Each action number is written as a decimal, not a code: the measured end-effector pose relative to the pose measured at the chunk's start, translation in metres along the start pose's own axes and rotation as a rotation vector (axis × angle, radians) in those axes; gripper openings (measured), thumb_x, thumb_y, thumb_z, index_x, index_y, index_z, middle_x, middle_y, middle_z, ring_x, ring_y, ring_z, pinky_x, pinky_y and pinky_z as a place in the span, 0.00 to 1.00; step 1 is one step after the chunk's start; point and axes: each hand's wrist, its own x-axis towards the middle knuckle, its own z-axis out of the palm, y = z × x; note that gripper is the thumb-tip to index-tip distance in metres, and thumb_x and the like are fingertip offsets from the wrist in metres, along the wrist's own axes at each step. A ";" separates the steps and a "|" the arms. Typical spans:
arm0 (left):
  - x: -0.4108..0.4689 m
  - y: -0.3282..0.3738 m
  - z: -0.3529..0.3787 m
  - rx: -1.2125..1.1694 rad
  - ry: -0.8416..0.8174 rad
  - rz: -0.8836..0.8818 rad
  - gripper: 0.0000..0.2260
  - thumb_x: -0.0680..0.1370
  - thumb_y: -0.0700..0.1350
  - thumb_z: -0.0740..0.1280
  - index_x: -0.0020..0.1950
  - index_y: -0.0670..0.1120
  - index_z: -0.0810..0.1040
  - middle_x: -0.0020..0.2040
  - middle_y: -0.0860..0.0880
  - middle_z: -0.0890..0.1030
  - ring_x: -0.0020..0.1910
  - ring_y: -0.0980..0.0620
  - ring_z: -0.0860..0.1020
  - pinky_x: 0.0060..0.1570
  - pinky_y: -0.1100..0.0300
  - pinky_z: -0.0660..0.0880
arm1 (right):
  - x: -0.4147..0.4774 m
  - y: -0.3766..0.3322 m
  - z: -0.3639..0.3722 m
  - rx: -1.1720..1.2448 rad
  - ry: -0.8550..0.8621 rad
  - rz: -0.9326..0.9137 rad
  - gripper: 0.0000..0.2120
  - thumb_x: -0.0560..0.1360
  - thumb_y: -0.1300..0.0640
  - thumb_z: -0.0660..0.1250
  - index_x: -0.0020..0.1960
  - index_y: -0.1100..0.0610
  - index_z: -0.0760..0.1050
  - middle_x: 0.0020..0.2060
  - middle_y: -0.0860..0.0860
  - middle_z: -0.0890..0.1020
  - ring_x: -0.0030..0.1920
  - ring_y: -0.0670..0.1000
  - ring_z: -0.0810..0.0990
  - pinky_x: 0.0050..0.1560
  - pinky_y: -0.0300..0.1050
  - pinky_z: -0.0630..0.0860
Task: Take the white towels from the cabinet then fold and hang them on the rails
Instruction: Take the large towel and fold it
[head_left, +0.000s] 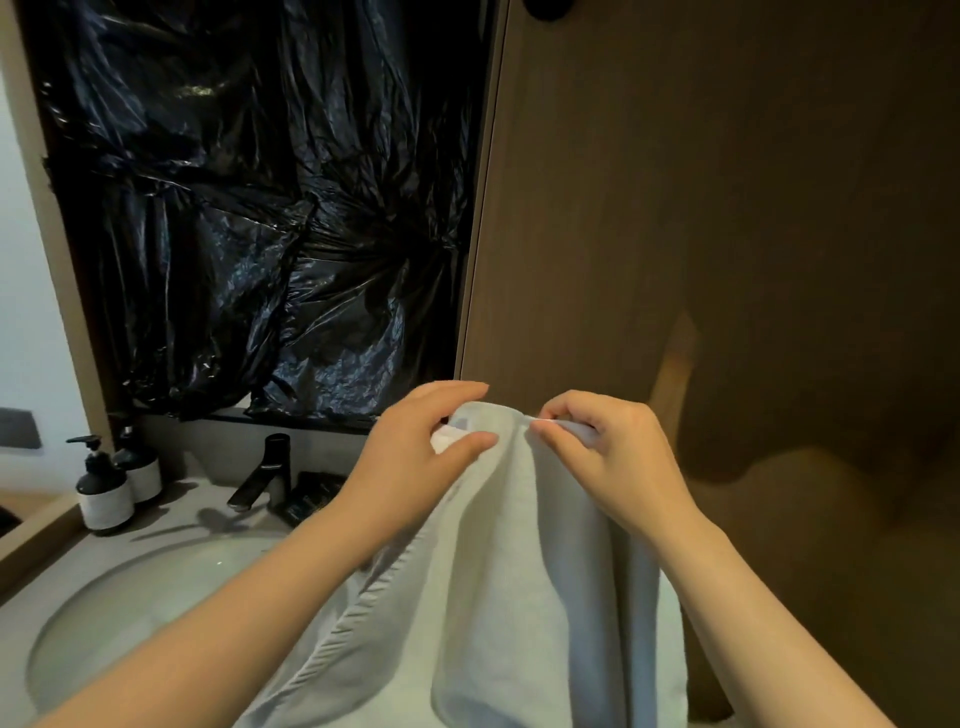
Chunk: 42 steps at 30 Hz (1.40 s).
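Holding the white towel (519, 571) up by its top edge, we had it hanging in front of us, between the washbasin (130, 597) and the wooden panel (649, 208), so that its own weight pulled the cloth down in long folds. Our left hand (415, 447) pinched one part of the edge between the thumb and the fingers lying over the top. Our right hand (608, 447), fingers curled in tight, nipped the hem just beside it. The hands sat close together, with only a short hump of cloth between them, which we judged to be a way of finding or matching the corners before a fold.

The lower part of the towel ran out of view below, so we could not tell where it ended. No rail showed anywhere, so hanging looked some way off.

Black plastic sheeting (260, 208) covered the wall above the basin. A black tap (260, 478) and two pump bottles (104, 493) stood on the counter, well apart from the towel.
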 end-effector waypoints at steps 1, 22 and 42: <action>0.001 0.001 0.001 -0.040 -0.037 -0.003 0.20 0.75 0.48 0.71 0.67 0.55 0.75 0.63 0.62 0.74 0.61 0.70 0.70 0.57 0.82 0.61 | -0.001 -0.002 0.000 0.024 -0.020 -0.019 0.05 0.77 0.49 0.68 0.46 0.49 0.81 0.39 0.41 0.81 0.42 0.43 0.80 0.43 0.44 0.80; 0.017 0.017 -0.001 -0.097 0.016 -0.041 0.06 0.79 0.46 0.66 0.47 0.47 0.81 0.43 0.55 0.81 0.45 0.61 0.77 0.43 0.72 0.70 | -0.033 0.029 0.000 0.178 -0.023 0.134 0.13 0.79 0.46 0.65 0.37 0.48 0.74 0.32 0.43 0.77 0.36 0.48 0.77 0.33 0.40 0.71; 0.041 -0.023 -0.011 0.280 0.121 -0.100 0.05 0.81 0.45 0.61 0.50 0.48 0.76 0.48 0.50 0.77 0.49 0.51 0.75 0.44 0.60 0.66 | -0.004 0.037 -0.024 -0.042 0.077 0.112 0.11 0.78 0.45 0.64 0.42 0.48 0.80 0.35 0.41 0.81 0.39 0.43 0.80 0.40 0.49 0.80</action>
